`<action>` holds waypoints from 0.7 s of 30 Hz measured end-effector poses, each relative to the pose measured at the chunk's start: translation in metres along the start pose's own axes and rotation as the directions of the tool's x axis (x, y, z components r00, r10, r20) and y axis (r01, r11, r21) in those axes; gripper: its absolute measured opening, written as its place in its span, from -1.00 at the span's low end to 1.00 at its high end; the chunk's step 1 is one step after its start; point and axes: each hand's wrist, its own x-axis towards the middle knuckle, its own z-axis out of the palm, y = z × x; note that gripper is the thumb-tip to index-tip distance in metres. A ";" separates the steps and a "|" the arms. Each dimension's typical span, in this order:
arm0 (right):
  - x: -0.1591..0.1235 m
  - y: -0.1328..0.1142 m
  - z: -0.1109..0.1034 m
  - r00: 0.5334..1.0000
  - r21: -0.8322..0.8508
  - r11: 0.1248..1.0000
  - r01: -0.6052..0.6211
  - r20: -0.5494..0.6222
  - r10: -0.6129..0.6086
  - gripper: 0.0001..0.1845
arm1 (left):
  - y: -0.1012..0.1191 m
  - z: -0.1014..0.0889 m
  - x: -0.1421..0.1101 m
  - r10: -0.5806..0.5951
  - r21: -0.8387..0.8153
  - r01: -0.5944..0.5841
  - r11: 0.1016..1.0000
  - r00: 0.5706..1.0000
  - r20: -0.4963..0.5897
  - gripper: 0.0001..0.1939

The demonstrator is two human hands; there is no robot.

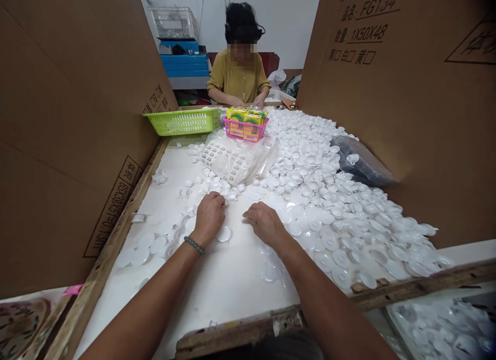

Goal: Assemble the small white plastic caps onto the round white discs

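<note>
My left hand [211,215], with a beaded bracelet [194,245] at the wrist, is over the white tabletop [236,277] with its fingers curled in. Just to the right, apart from it, my right hand [265,223] has its thumb and fingers drawn together. What either hand holds, if anything, is hidden or too small to name. A round white plastic piece [223,234] lies beside my left hand. More flat white discs [140,252] lie at the left. A large heap of small white plastic pieces [310,169] spreads over the right side.
Ahead is a clear plastic bag [236,158] with printed labels. Behind it are a pink basket [245,130] of yellow packets and a green basket [184,122]. Tall cardboard boxes [70,117] flank the table. A dark block [364,161] stands right. A person [239,73] sits opposite.
</note>
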 end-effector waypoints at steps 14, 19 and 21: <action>-0.004 -0.005 -0.009 0.997 0.044 0.996 0.074 0.014 -0.075 -0.79 | 0.004 -0.006 -0.003 -0.045 0.115 0.029 0.993 0.989 0.143 -0.88; -0.005 -0.006 -0.016 0.989 0.213 0.977 0.022 -0.147 0.010 -0.73 | 0.009 -0.009 -0.007 -0.050 -0.114 0.067 0.991 0.988 0.145 -0.91; -0.004 -0.008 -0.017 0.979 0.280 0.959 0.041 -0.205 0.018 -0.72 | 0.013 -0.010 -0.009 -0.048 -0.322 0.084 0.943 0.992 0.118 -0.89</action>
